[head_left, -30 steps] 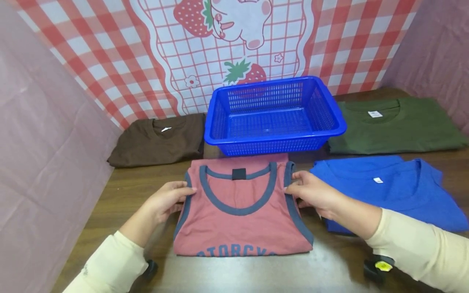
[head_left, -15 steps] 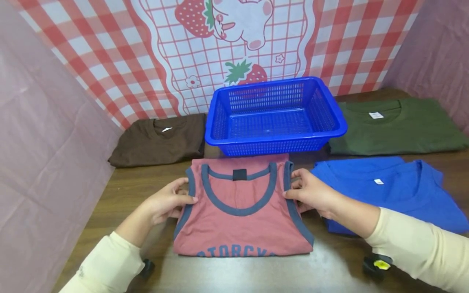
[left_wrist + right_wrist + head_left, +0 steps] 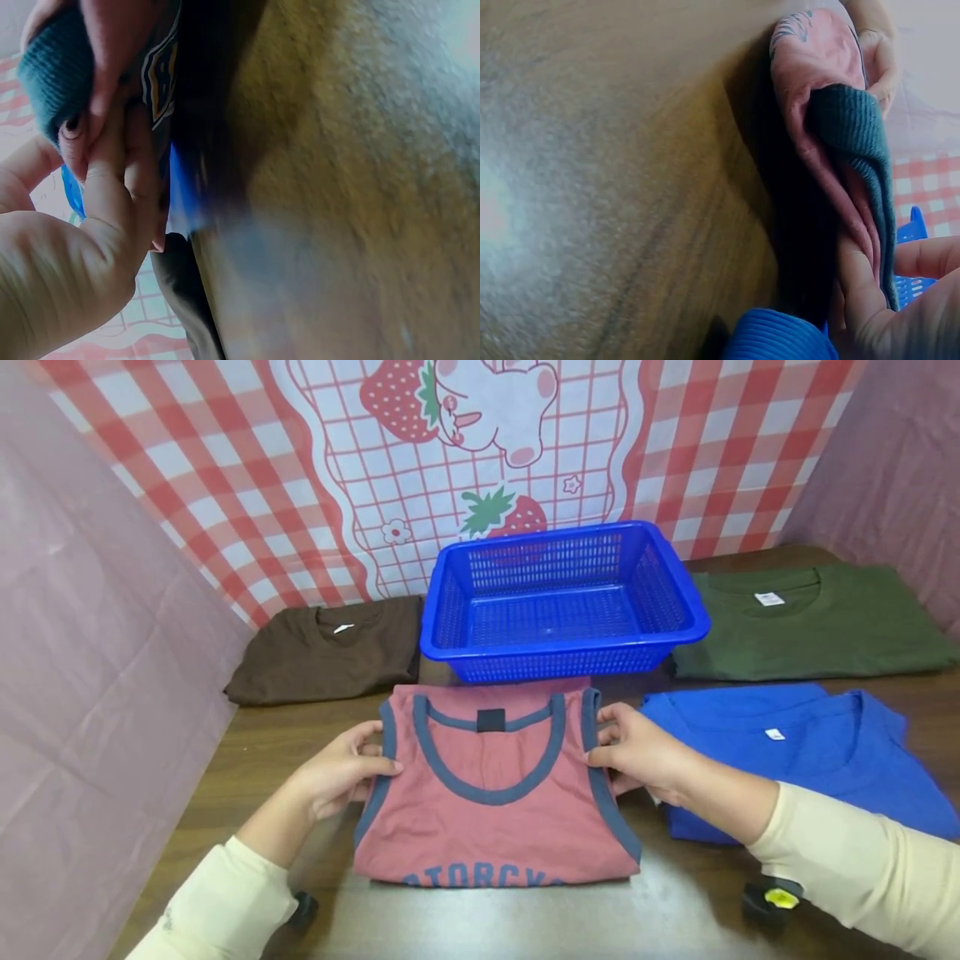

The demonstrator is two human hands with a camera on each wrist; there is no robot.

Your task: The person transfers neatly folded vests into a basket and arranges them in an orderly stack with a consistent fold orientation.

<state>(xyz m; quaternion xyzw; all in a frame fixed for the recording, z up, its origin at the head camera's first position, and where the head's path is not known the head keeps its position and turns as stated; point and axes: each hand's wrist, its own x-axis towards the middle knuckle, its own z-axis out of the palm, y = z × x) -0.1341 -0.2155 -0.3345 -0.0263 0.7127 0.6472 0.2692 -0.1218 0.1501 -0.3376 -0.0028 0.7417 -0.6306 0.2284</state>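
Note:
A folded pink tank top (image 3: 487,827) with dark blue-grey trim, a black neck label and blue lettering lies in front of me. At its left edge my left hand (image 3: 341,772) pinches the armhole trim, thumb on top and fingers underneath. My right hand (image 3: 645,756) grips the opposite edge in the same way. In the left wrist view, fingers (image 3: 112,180) reach under the cloth layers. The right wrist view has the folded layers (image 3: 855,202) between thumb and fingers, with a dark gap between cloth and table.
A blue plastic basket (image 3: 562,647) stands just behind the tank top. Folded shirts surround it: brown (image 3: 330,660) at left, green (image 3: 825,635) at back right, blue (image 3: 780,768) beside my right arm. Behind hangs a red-checked cloth (image 3: 262,485); the table (image 3: 247,777) is wooden.
My left hand shifts its hold slightly along the left armhole trim, its thumb sliding a little toward me. The right hand stays nearly still, and the tank top barely moves.

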